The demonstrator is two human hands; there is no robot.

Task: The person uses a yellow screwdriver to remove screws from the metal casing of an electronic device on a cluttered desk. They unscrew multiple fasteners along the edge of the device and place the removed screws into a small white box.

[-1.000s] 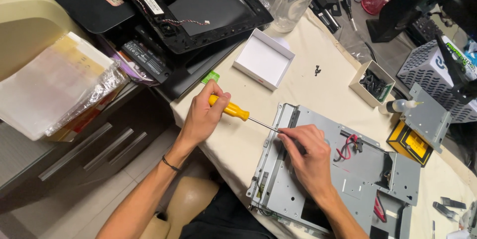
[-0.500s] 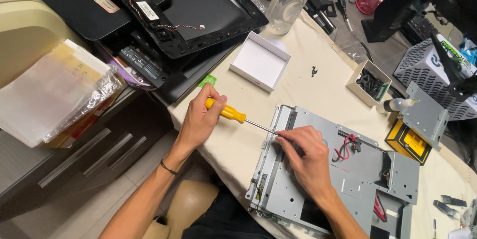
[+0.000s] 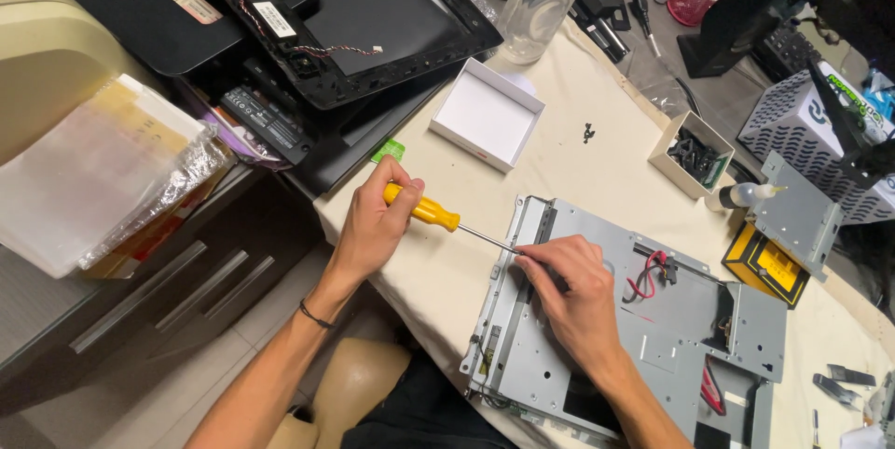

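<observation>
Head view, looking down on cloth-covered bench (image 3: pixel 597 179).

Left hand (image 3: pixel 373 225) wrapped tight around yellow-handled screwdriver (image 3: pixel 424 209); shaft runs toward 4 o'clock, tip landing on near-left edge of grey metal chassis (image 3: pixel 653 337). Right hand (image 3: pixel 573 295) resting flat on chassis, fingertips (image 3: pixel 524 262) pinched together at shaft tip, steadying it. Screw itself hidden under fingers; cannot tell whether bit is seated.

Chassis at 5 o'clock of bench, flat, red and black wires (image 3: pixel 645 274) looped across its middle.

Doing the step well, as judged:
- Keep shaft in line with screw axis; current lean looks shallow, risk of bit slipping out.
- Press along handle while turning, guide fingers kept light.
- Hold palm weight on chassis to stop sliding on cloth.
- Keep loose screws off cloth, into a tray.

Count:
- Screwdrivers in hand: one.
- Open white box (image 3: pixel 487 115), nothing visible inside: one, at 12 o'clock of chassis.
- Small carton of dark parts (image 3: pixel 692 152): one, at 1 o'clock.
- Loose dark screws (image 3: pixel 588 133) on cloth: one small cluster, number unclear.
- Separate grey bracket (image 3: pixel 794 216): one, at 3 o'clock.
- Black monitor back shells (image 3: pixel 354 29): at least two, stacked at 10 o'clock.
</observation>
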